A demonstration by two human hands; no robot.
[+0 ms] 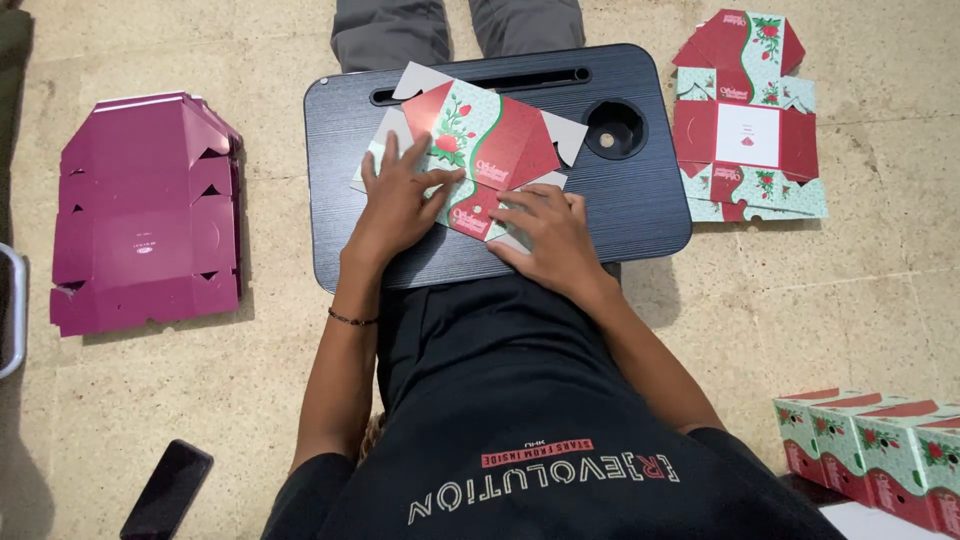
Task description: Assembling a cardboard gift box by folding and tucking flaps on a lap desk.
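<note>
A flat cardboard box blank (490, 140), red and pale green with a rose print, lies on a black lap tray (640, 200). My left hand (400, 195) presses flat on its left part, fingers spread. Pressing down on a folded flap at the blank's near edge is my right hand (550, 235). Both hands rest on the card; neither lifts it off the tray.
A stack of magenta flat box blanks (145, 215) lies on the floor at left. More rose-print blanks (748, 125) lie at right. Several folded boxes (880, 450) stand at bottom right. A dark phone (167, 490) lies bottom left. Another person's grey-trousered legs (455, 30) are beyond the tray.
</note>
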